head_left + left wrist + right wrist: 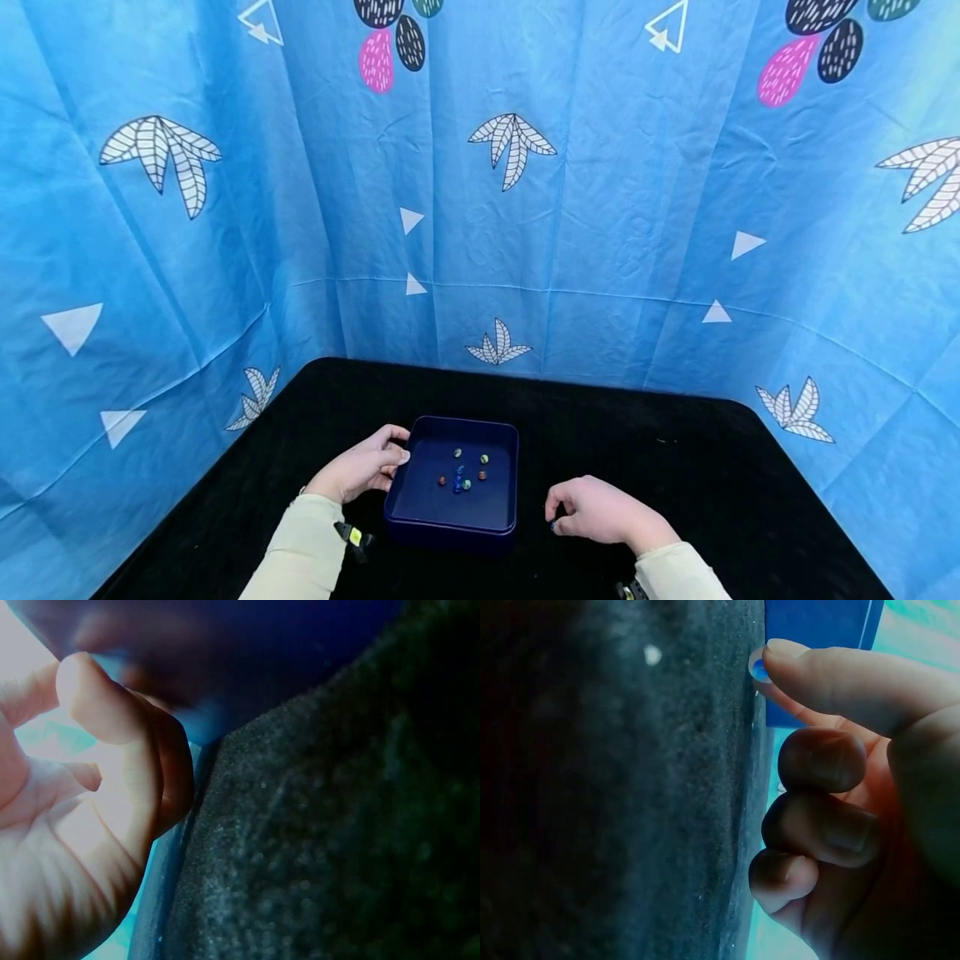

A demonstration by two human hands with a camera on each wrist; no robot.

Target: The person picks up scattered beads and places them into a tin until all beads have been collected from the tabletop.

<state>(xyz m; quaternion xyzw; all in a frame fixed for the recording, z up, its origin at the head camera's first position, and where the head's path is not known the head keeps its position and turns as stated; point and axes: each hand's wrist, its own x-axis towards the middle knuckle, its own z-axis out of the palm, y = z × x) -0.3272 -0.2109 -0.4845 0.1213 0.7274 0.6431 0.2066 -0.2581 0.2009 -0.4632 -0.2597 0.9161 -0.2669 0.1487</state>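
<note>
A square dark blue box (487, 507) sits on the black table, holding several glass marbles. Among them are blue marbles (457, 484), a reddish marble (482, 475) and a yellow-green marble (484, 459). My left hand (365, 463) grips the box's left side, thumb at the rim; its curled fingers (124, 742) lie against the outer wall in the left wrist view. Right of the box, my right hand (596, 508) pinches a clear marble with a blue core (760, 669) between thumb and index finger, close to the table. Its other fingers are curled into the palm.
The black cloth-covered table (660, 454) extends around the box, with rounded far corners. A blue patterned curtain (600, 217) hangs behind it and along both sides. Small light specks lie on the cloth.
</note>
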